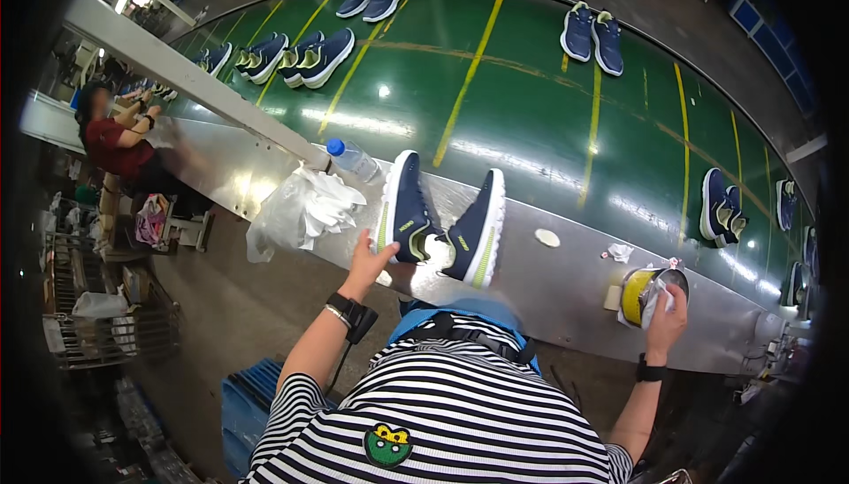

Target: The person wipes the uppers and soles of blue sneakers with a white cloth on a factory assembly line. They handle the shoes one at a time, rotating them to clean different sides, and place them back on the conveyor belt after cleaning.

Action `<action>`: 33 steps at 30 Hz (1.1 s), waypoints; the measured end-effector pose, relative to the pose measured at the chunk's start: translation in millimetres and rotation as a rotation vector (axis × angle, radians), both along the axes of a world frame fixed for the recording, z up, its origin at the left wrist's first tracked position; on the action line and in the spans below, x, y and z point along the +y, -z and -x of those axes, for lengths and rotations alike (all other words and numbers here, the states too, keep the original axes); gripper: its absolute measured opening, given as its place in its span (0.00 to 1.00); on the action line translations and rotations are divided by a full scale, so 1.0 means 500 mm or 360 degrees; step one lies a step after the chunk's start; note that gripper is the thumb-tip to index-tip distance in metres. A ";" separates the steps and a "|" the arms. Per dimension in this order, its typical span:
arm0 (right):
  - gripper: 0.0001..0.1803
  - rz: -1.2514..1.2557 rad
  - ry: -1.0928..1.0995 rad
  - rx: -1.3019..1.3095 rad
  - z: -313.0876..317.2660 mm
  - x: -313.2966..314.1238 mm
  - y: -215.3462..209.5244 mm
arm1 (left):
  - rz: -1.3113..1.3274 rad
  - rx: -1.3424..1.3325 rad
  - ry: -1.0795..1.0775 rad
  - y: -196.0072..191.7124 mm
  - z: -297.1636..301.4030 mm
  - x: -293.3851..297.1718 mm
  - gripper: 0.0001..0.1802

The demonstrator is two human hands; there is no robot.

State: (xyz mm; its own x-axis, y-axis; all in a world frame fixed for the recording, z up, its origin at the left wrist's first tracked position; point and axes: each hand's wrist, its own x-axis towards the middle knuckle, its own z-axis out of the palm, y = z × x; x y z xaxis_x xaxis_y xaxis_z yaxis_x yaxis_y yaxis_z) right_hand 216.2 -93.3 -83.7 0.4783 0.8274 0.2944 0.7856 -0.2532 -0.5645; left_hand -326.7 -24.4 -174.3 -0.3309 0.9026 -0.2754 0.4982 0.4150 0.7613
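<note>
Two navy sneakers with white soles and lime trim, a left sneaker (407, 210) and a right sneaker (478, 228), stand in front of me on the metal ledge, toes pointing away. At the outer heel side of the left one is my left hand (365, 265), thumb and fingers apart, fingertips at the sole. Far to the right, my right hand (668, 320) pinches a white cloth (654, 300) against the mouth of a round yellow tin (633, 297). The tin's inside is partly covered by the cloth and hand.
A green conveyor belt (522, 104) with yellow stripes carries several more sneaker pairs. A blue-capped bottle (354, 161) and a plastic bag of white paper (309, 205) lie left of the sneakers. Other people work at the far left and across the belt.
</note>
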 end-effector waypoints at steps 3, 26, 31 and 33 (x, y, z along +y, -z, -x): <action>0.06 -0.0074 -0.0150 0.0836 0.158 0.045 -0.030 | 0.0183 -0.0587 0.0243 0.024 0.002 0.048 0.54; 0.10 0.0827 -0.1266 0.0852 0.786 0.290 -0.021 | 0.0782 -0.1606 0.0610 -0.124 0.103 0.014 0.31; 0.09 0.0758 -0.1411 0.0644 0.812 0.308 0.022 | 0.0839 -0.1463 0.0773 -0.149 0.107 0.032 0.34; 0.09 0.0677 -0.1365 0.0580 0.812 0.327 0.042 | 0.0876 -0.1503 0.0739 -0.153 0.106 0.037 0.34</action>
